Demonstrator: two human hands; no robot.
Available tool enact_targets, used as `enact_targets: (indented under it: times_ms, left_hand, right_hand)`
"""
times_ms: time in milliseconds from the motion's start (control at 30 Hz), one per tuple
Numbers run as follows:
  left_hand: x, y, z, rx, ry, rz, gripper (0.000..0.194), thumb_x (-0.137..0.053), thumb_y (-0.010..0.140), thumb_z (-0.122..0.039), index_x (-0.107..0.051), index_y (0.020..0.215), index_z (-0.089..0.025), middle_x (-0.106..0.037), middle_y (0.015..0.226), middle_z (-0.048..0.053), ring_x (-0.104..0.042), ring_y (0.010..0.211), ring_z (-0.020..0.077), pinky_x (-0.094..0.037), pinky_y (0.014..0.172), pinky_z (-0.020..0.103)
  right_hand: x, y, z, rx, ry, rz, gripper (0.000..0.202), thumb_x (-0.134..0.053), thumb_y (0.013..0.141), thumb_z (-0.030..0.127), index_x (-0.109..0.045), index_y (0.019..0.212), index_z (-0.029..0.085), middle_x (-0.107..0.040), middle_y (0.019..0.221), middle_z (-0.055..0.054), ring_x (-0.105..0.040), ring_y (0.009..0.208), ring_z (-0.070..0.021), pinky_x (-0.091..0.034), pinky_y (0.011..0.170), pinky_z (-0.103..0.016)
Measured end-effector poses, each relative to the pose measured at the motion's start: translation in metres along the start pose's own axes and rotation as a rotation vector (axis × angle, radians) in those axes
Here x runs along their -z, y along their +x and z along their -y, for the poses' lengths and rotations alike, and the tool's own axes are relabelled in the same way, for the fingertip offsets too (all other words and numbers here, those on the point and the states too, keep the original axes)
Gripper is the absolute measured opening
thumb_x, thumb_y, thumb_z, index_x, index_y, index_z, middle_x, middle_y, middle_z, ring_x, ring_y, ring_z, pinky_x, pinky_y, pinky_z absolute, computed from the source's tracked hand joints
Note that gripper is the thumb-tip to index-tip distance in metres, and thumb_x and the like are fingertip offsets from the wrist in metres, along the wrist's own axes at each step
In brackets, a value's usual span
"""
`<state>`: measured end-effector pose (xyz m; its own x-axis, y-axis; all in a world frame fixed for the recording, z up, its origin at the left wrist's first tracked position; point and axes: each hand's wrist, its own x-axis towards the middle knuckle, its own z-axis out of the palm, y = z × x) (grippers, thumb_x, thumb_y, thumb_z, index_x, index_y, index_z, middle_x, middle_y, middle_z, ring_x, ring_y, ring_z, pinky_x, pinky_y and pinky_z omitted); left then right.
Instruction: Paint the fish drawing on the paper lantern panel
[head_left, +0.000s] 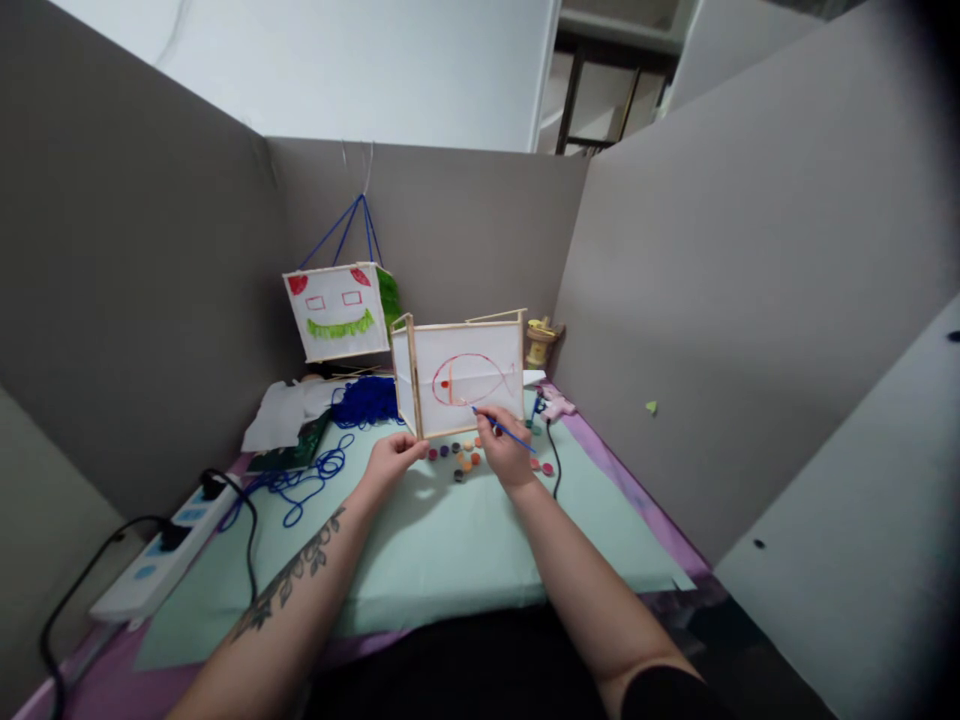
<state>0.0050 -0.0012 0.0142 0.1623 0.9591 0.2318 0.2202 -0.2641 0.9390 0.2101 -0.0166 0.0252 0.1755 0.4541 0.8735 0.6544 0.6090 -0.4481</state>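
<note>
Gripping a thin blue brush [517, 438], the right hand [506, 452] has its fingers closed around the handle in front of a paper box [487, 338] made of white sheets on wooden sticks. The left hand [391, 462] has its thumb and fingers pinched together on the lower left corner of that box, which stands tilted a little above the far half of the tabletop [427, 565], itself covered in pale green. On the front sheet is a red fish outline [471, 355] with a red eye and an orange upright line behind it; the brush tip sits at the lower edge of the fish, though at this size it is hard to tell whether it touches the paper. Small paint pots [466, 467] lie below the box, between the hands and just beyond them. To the left are a heap of blue yarn [366, 403] with loose loops nearer the person, some white paper [276, 416], and a white power strip [166, 560] with black plugs in it. Behind, a second box [339, 312], bearing a red and green face, hangs by blue cords before the grey partition [472, 230].
</note>
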Motion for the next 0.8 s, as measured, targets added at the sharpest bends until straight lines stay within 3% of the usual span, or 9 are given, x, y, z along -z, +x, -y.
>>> enact_targets:
  times_ms: [800]
  left_hand:
    - [0.0007,0.0008,0.0023,-0.010,0.019,0.004,0.037,-0.067,0.064,-0.051,-0.062,0.060,-0.015,-0.059,0.056,0.002,-0.048,0.052,0.0121,-0.034,0.052,0.024]
  right_hand:
    - [0.0039,-0.0064,-0.0021,-0.027,0.050,-0.037,0.014,-0.052,0.080,0.020,-0.064,0.087,0.019,-0.067,0.077,-0.003,-0.061,0.068,-0.0141,-0.052,0.067,-0.028]
